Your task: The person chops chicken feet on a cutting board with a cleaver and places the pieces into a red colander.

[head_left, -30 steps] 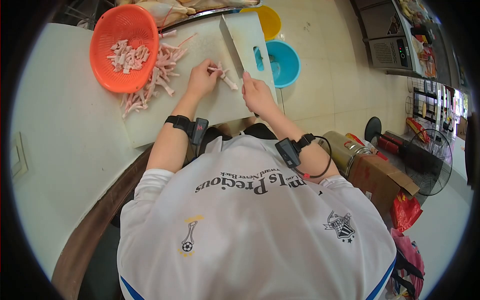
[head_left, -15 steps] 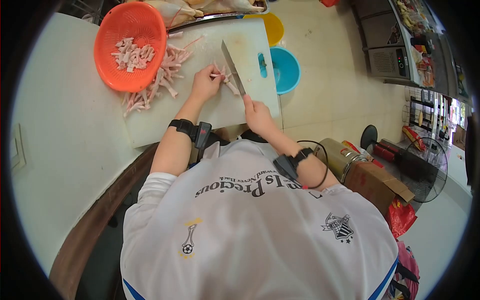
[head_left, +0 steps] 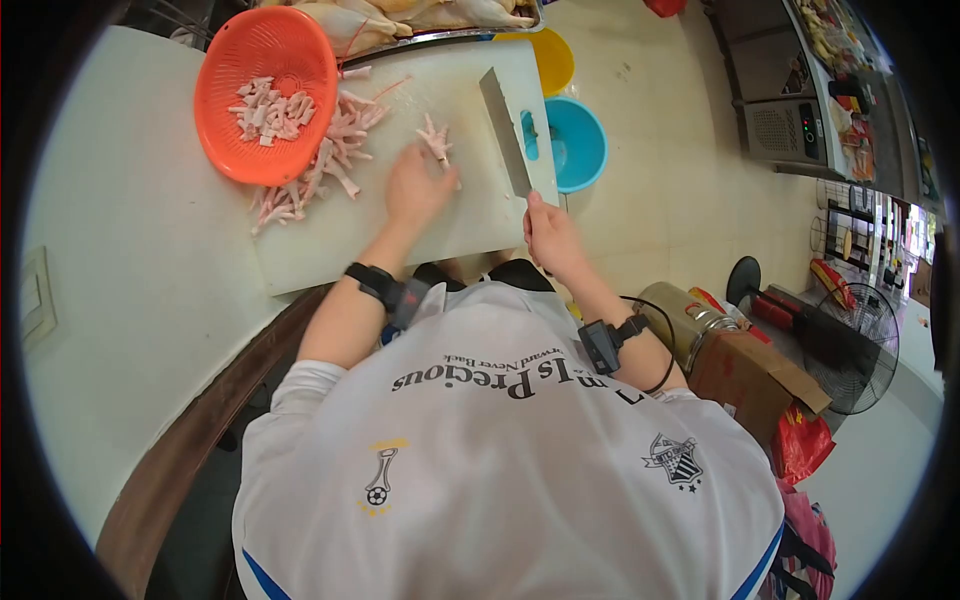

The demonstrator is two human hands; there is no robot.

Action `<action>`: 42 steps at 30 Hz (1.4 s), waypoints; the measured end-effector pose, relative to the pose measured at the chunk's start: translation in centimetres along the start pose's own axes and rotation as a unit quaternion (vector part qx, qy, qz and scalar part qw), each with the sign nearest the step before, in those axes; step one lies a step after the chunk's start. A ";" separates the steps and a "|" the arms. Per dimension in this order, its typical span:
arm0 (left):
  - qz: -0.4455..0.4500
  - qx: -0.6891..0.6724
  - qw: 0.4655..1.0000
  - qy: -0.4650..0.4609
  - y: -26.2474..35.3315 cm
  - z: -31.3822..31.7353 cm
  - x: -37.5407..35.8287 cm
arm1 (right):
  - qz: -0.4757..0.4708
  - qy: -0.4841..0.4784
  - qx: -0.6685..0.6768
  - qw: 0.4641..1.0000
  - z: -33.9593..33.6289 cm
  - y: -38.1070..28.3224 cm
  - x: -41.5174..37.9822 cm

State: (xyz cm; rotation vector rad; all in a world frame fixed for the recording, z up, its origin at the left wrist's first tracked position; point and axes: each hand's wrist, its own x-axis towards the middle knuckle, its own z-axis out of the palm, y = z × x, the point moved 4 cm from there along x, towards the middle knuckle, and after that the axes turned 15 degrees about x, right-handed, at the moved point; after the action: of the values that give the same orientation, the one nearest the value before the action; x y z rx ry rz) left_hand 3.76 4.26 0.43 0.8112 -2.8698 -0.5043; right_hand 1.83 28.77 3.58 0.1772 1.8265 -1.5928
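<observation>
Best guess on step: positioning a single chicken foot [head_left: 434, 140] on the white cutting board [head_left: 350, 240], with cleaver [head_left: 506, 130] held off to its right. Sits near mid-board, toes pointing away from the wearer, lower end by the thumb side of the left hand [head_left: 418, 188]. Can't confirm the left grip: too motion-blurred to tell pinching from light touching or a near hover. Right hand [head_left: 553, 238]: wrapped round the cleaver handle near the board's right edge, blade angled up and away, clear of the foot.

Next move, as a judgement: calls for steadying the foot flat and keeping left fingertips out of the blade line before any cut. Watch for rolling; looks slick and uneven.

Nearby: pile of chicken feet [head_left: 347, 128] left of the left hand, partly hidden by the orange colander [head_left: 220, 120]; chopped pieces [head_left: 268, 115] inside the colander. Plucked whole chickens [head_left: 425, 12] on a metal tray [head_left: 475, 32] past the far edge, cut off by frame top. Yellow basin [head_left: 555, 60] and blue basin [head_left: 583, 150] to the right, both partly covered by the board.

Also unclear: cleaver handle, mostly lost inside the fist. Can't tell blade contact with the board from a slight hover.
</observation>
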 end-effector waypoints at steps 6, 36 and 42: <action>0.022 -0.011 0.999 -0.037 1.3 2.0 -2.0 | -0.013 -0.007 0.005 1.000 0.4 2.0 -0.5; 0.246 -0.001 0.965 0.086 -1.2 0.8 -2.2 | -0.064 -0.025 0.051 0.996 0.5 1.1 -1.9; 0.186 -0.069 0.973 0.119 -1.9 -0.4 -2.6 | -0.103 -0.037 0.006 0.994 2.5 1.8 1.2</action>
State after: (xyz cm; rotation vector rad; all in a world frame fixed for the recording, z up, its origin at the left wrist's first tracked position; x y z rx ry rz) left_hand 6.96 3.99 0.12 0.2767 -2.6373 -0.5106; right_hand 2.88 26.49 1.36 -0.0677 1.8255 -1.7265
